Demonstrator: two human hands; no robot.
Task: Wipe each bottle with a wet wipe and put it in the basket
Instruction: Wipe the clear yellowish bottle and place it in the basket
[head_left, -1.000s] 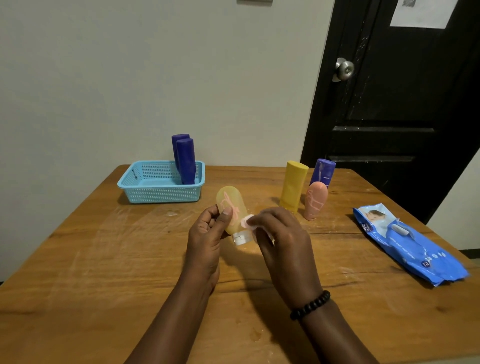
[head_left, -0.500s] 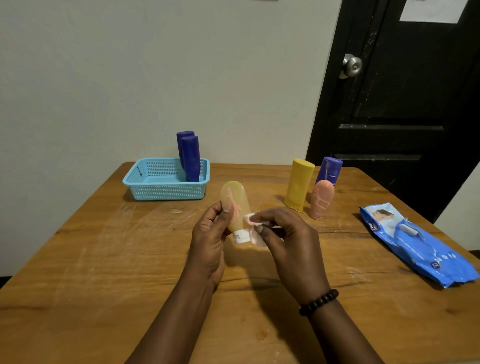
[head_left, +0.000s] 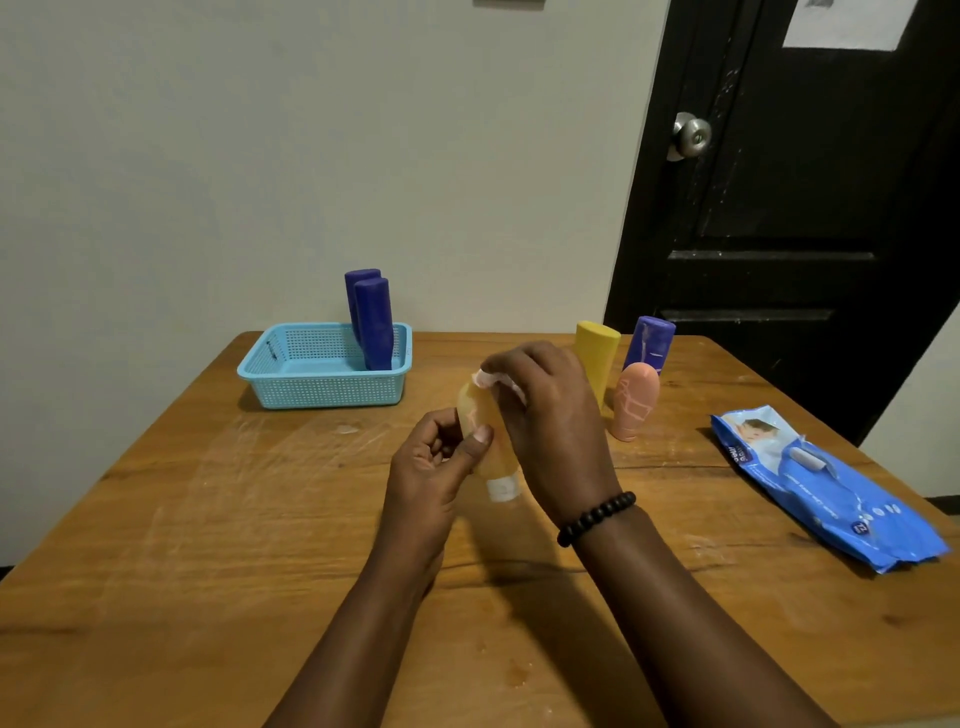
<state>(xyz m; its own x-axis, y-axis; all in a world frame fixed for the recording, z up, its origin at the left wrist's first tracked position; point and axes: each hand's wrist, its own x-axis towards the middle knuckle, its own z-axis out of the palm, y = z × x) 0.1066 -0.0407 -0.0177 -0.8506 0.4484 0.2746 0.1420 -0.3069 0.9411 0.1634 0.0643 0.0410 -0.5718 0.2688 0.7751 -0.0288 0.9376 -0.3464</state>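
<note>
Head view: a pale yellow translucent bottle (head_left: 485, 441) is held above the middle of the wooden bench (head_left: 208, 519), in front and to the right of the blue basket (head_left: 322, 384). The bottle is gripped low on its body by the left hand (head_left: 431, 467), thumb and fingers curled round it, white cap pointing down. A wet wipe (head_left: 488, 378) is pinched in the curled fingers of the right hand (head_left: 550, 415) and pressed against the bottle's rounded top.

Two dark blue bottles (head_left: 371, 325) are stood inside the basket. Well to the right of the basket, a yellow bottle (head_left: 597, 358), a purple bottle (head_left: 649, 343) and a peach bottle (head_left: 634, 400) are waiting, with the blue wipe packet (head_left: 821, 483) farther right.

The wiping would probably be done best if the bottle were turned in the left hand while the wipe is drawn down its whole length, cap included.
</note>
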